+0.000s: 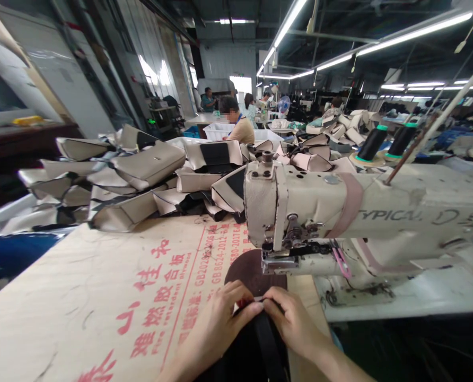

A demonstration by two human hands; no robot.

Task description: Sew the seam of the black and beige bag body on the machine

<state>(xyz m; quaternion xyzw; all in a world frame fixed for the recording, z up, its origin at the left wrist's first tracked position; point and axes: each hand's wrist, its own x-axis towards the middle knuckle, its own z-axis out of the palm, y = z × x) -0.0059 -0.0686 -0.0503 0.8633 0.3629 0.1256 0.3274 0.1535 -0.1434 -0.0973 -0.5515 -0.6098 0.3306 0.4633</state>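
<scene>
Two hands share one black piece (265, 347), held low between them. My left hand (219, 320) and right hand (294, 320) are both pinched shut on its top edge, fingertips nearly meeting. Just beyond my fingers a brown round pad (247, 273) lies under the sewing machine (324, 207). Beige bag panels (141, 170) are piled well beyond my left hand.

- Long white fluorescent tube lights (415, 33) run in rows under a dark ceiling (340, 16).
- A grey corrugated metal wall (149, 58) lines the left side.
- A bright opening (240, 84) glows in the far end wall.
- A pale plywood table (81, 297) with red printed characters fills the foreground.
</scene>
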